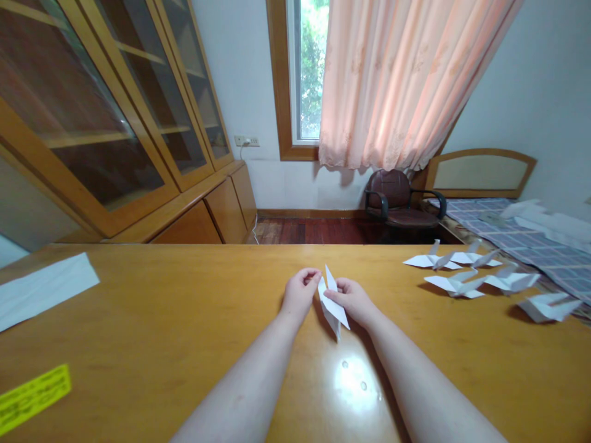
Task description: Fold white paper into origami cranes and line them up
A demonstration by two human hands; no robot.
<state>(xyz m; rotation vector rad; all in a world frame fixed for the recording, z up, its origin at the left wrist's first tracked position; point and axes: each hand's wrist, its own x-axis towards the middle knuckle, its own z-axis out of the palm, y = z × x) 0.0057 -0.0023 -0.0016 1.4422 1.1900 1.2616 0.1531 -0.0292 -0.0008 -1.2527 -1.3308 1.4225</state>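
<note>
A partly folded white paper crane [336, 309] is held just above the wooden table, between my two hands. My right hand [353, 300] grips its side, thumb on the near face and fingers behind. With thumb and fingertips pinched together, my left hand [301, 292] holds the narrow upper-left point of the paper. A second slim point rises to the right of that one, and two wider flaps hang downward. Several finished white paper cranes [455, 283] with spread wings stand at the right of the table.
White paper sheets [46, 289] lie at the table's [184, 344] left edge, with a yellow label [34, 397] nearer me. Beyond the table are a glass-doored cabinet [138, 92], a brown armchair [397, 200] and a bed [517, 221].
</note>
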